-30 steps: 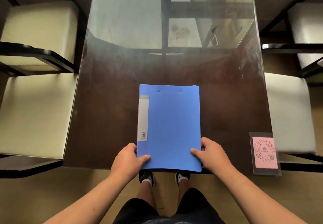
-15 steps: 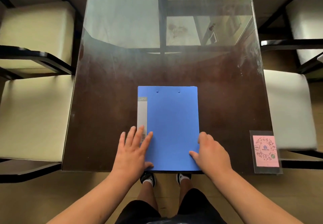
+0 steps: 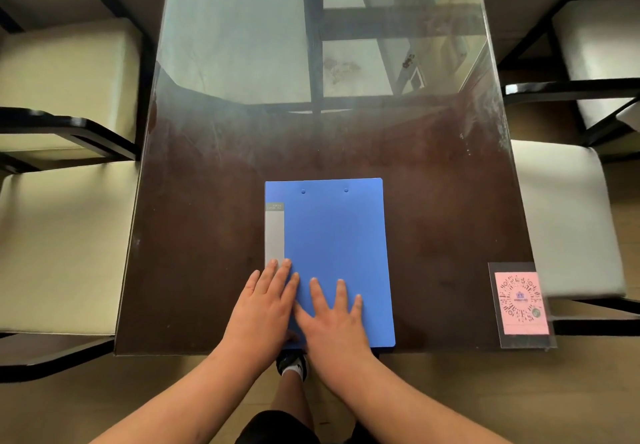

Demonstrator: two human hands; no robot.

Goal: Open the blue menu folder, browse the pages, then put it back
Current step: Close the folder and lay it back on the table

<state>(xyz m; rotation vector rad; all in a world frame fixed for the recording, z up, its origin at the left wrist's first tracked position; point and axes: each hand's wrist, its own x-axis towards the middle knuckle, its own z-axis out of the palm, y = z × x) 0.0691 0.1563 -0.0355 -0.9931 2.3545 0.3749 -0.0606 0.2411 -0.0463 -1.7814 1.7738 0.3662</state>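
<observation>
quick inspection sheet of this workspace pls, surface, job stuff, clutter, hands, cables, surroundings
surface: dark wooden table under a glass top, smudged, reflecting a window at the far end
job's things: blue menu folder closed, lying flat at the near edge, grey spine label on its left side
clutter: pink QR code card in a clear sleeve at the near right corner
grippers: left hand and right hand both flat, fingers spread, on the folder's near cover; nothing grasped
cables: nothing seen
surroundings: cream cushioned chairs with black frames on both sides; wooden floor, one shoe visible below
</observation>
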